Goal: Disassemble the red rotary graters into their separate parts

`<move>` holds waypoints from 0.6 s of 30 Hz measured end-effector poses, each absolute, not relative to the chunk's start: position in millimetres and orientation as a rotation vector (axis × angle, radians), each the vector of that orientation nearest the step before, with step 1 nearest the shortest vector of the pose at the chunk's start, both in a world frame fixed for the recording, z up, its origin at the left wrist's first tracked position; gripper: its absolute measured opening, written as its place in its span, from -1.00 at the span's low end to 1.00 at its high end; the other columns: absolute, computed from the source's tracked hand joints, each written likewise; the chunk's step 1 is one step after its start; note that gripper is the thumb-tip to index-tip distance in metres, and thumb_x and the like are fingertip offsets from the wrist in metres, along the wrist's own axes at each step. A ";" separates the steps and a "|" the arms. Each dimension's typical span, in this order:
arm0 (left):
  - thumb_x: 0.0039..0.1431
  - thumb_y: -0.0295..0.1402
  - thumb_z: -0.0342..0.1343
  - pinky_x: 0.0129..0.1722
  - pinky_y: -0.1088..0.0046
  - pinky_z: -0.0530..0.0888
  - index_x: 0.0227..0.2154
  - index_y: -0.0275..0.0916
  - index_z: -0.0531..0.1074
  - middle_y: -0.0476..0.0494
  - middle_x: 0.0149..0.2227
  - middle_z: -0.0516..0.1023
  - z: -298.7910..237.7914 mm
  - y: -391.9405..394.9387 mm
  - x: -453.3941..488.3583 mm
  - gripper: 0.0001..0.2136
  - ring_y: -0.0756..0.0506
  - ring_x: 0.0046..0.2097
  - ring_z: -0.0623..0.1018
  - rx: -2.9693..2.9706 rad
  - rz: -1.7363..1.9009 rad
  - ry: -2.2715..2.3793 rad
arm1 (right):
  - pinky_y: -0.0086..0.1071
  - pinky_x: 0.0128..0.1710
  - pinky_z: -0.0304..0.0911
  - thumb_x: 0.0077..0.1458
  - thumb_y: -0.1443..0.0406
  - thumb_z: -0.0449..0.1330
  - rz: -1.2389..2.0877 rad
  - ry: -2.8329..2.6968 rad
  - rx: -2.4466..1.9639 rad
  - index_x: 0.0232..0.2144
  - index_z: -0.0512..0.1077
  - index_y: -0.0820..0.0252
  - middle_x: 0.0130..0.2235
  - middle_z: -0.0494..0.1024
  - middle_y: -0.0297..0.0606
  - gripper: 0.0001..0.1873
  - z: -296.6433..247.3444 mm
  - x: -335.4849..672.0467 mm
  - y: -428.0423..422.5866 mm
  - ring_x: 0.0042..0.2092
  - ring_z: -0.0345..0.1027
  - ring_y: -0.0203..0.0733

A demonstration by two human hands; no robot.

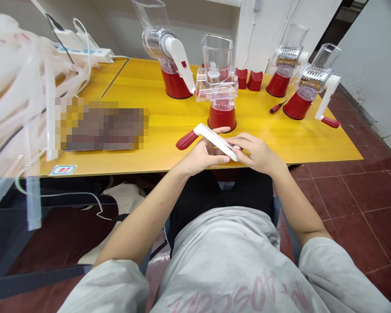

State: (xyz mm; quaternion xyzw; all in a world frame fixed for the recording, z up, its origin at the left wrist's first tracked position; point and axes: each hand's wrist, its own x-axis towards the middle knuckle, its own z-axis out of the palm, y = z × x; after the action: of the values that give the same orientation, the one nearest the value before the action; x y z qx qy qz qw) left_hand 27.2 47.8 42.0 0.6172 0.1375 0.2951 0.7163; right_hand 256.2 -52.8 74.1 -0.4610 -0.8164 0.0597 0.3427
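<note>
Over the front edge of the yellow table (150, 148), my left hand (203, 156) grips a white crank handle (215, 139) with a red knob (186, 140) at its left end. My right hand (256, 152) pinches the handle's other end with its fingertips. Just behind my hands stands a clear plastic rotary grater on a red base (221, 117), with no crank on it.
Three more graters stand further back: one with a white crank (174, 56) and two with metal drums (285, 65) (309, 87). Two red parts (247, 79) and a small red screwdriver (278, 106) lie among them. A power strip (84, 52) sits at the far left; clear plastic parts (16, 108) are piled on the left.
</note>
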 end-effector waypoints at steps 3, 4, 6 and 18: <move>-0.02 -0.21 0.73 0.06 0.33 0.70 0.50 -0.18 0.35 -0.18 -0.05 0.78 41.5 46.9 29.2 0.05 -0.18 -0.03 0.81 1.348 0.700 0.371 | -0.09 0.15 0.62 0.58 0.20 0.19 0.164 -2.139 -1.185 0.30 0.61 0.15 0.12 0.72 -0.05 -0.61 72.8 254.3 -52.2 0.06 0.67 -0.03; -0.03 -0.21 0.74 0.05 0.34 0.70 0.48 -0.20 0.35 -0.16 -0.08 0.77 41.6 46.8 29.5 0.04 -0.17 -0.05 0.80 1.344 0.704 0.389 | -0.10 0.13 0.62 0.57 0.21 0.19 0.157 -2.138 -1.186 0.29 0.62 0.15 0.10 0.72 -0.06 -0.61 72.2 253.3 -52.0 0.03 0.67 -0.03; -0.02 -0.21 0.73 0.07 0.35 0.69 0.45 -0.22 0.37 -0.15 -0.08 0.77 42.1 47.1 29.1 0.00 -0.16 -0.04 0.79 1.346 0.690 0.411 | -0.12 0.09 0.61 0.56 0.21 0.19 0.146 -2.131 -1.198 0.27 0.63 0.15 0.05 0.72 -0.08 -0.62 71.3 251.7 -51.8 -0.02 0.66 -0.04; -0.02 -0.19 0.73 0.12 0.24 0.73 0.61 -0.17 0.18 -0.28 0.04 0.79 40.2 55.5 23.8 0.20 -0.27 0.07 0.83 1.398 0.569 0.318 | -0.14 0.07 0.59 0.62 0.20 0.11 0.169 -2.018 -1.261 0.19 0.71 0.18 -0.01 0.75 -0.10 -0.59 66.6 245.4 -51.1 -0.03 0.65 -0.07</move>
State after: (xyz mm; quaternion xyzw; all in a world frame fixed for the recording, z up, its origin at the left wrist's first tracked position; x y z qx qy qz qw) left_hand 23.8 55.5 40.2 0.6317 0.1439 0.2572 0.7170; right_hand 245.4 -51.1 66.6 -0.4913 -0.7862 0.0657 0.3690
